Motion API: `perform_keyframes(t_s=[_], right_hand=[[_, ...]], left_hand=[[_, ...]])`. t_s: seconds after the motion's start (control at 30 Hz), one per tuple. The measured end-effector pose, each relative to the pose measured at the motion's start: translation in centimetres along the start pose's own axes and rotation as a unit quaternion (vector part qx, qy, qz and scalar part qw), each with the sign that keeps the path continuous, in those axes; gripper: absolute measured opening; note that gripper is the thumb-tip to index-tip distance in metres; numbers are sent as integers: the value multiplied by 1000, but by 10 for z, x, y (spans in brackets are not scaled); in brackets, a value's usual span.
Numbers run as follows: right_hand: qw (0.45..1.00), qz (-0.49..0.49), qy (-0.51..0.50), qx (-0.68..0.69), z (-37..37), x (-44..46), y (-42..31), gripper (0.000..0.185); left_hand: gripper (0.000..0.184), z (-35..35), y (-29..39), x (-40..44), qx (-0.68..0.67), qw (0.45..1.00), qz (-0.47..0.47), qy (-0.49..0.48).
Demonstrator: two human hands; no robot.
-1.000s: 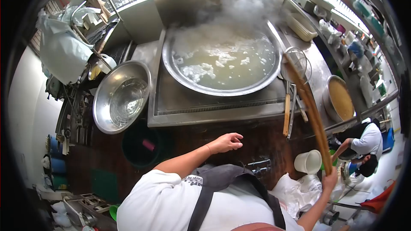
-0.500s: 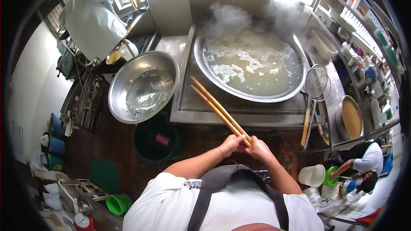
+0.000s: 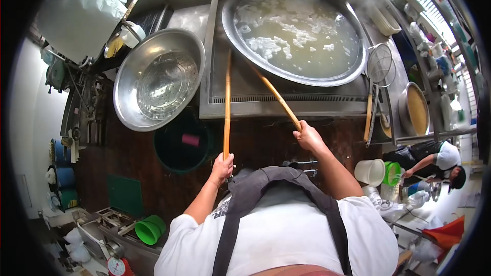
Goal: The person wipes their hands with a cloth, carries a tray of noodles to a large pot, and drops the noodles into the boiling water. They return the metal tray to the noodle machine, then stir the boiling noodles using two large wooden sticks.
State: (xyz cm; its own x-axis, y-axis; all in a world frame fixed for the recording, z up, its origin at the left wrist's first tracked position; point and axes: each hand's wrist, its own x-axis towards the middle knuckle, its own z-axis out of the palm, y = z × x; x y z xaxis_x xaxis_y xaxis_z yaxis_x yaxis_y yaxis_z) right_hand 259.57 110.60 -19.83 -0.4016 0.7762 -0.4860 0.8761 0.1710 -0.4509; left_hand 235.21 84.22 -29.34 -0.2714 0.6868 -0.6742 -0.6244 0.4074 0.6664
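My left hand [image 3: 222, 169] is closed round the lower end of one long wooden stick [image 3: 227, 103], which points straight up beside the counter's left part. In my right hand [image 3: 309, 136] is a second long wooden stick [image 3: 277, 95], slanting up and left towards the big pan's rim. The two sticks are apart. A large round metal pan [image 3: 327, 81] on the steel stove holds steaming cloudy liquid with white clumps [image 3: 268, 47] floating in it. Left of the sticks sits a wide metal basin [image 3: 123, 84] with clear liquid at its bottom.
Wire strainers [image 3: 379, 64] lie right of the pan, near a pot of tan liquid [image 3: 418, 111]. Below the metal basin stands a dark green tub [image 3: 162, 145]. At the right, another person [image 3: 447, 156] bends by a green bucket [image 3: 392, 173] and a white bucket [image 3: 369, 172].
Both sticks were in my right hand, then both hands met on them. Now the hands are apart, each with one stick. The view has tilted down.
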Motion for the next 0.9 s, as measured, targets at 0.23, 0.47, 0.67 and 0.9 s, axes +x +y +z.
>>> perform_keyframes(t_s=[0.23,0.47,0.67,0.9], right_hand=[[996,-46,-2,72,-23,-17,-24,41],[972,-37,192,130,-99,-20,-3,34],[946,123,261,-149,-210,-36,75,34],[930,195,220,-220,-281,-25,126,30]], left_hand=[[26,-26,5,-13,77,980,169,63],[42,-5,138,18,206,951,224,54],[54,23,220,51,524,783,334,25],[52,101,259,108,732,611,298,41]])
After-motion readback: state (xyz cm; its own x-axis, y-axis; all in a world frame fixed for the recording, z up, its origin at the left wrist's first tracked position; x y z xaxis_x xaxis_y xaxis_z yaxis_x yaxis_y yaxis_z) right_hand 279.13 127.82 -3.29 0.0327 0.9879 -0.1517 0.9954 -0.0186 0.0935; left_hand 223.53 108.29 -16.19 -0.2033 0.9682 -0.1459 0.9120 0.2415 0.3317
